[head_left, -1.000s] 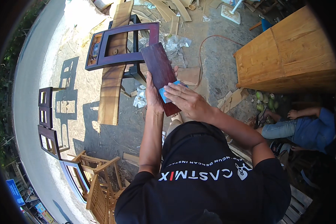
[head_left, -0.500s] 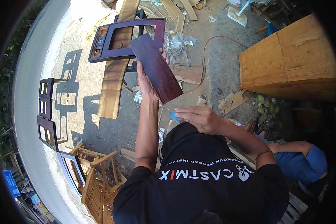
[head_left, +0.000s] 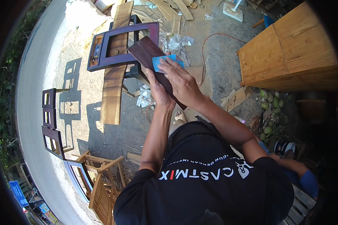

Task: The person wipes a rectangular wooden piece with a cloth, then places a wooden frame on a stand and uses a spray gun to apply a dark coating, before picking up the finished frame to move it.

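Note:
A flat, dark reddish-brown wooden board [head_left: 143, 49] lies slanted in my left hand [head_left: 162, 94], whose fingers wrap round its edges from below. My right hand [head_left: 183, 84] presses a blue piece of sandpaper [head_left: 156, 63] flat against the board's upper face, fingers stretched over it. Beyond the board, a dark purple wooden frame [head_left: 104, 48] rests across a long plank [head_left: 112, 103] with natural grain. My right hand covers part of the board's middle and lower end.
A wooden cabinet [head_left: 285, 47] stands at the right, with green coconuts [head_left: 267, 96] near its base. At left, several dark frames [head_left: 49, 118] lean in a row beside a slatted wooden chair [head_left: 101, 187]. Another person's arm [head_left: 294, 165] shows at lower right. A hose [head_left: 204, 56] crosses the ground.
My right hand has moved up and forward from near my waist, bringing the sandpaper onto the board. The board has shifted slightly, still in my left hand.

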Demonstrator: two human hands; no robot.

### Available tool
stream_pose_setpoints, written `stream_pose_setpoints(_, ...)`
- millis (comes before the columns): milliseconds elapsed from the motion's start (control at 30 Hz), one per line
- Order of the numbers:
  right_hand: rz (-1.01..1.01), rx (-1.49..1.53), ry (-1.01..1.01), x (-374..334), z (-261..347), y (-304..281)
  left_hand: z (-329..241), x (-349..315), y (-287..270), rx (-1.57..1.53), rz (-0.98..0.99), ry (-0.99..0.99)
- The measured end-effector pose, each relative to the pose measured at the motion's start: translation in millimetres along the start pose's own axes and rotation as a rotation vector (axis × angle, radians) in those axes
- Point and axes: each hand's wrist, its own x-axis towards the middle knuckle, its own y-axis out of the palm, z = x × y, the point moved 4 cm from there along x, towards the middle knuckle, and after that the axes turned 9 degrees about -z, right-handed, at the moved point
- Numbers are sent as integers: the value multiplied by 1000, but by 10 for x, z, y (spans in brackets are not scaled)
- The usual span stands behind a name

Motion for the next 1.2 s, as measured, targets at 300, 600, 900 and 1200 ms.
stream_pose_setpoints(300,97,-102,-16,418,-73,237,136,-107,75,-111,-78,-137)
stream_pose_setpoints(600,79,-72,-90,563,-171,343,-41,-91,191,-113,-124,-41)
stream_pose_setpoints(900,62,-91,-154,785,-162,548,0,-152,58,-101,-22,-115)
stream_pose_setpoints(1200,104,-79,-174,670,-135,574,-62,-104,-86,-101,-141,35)
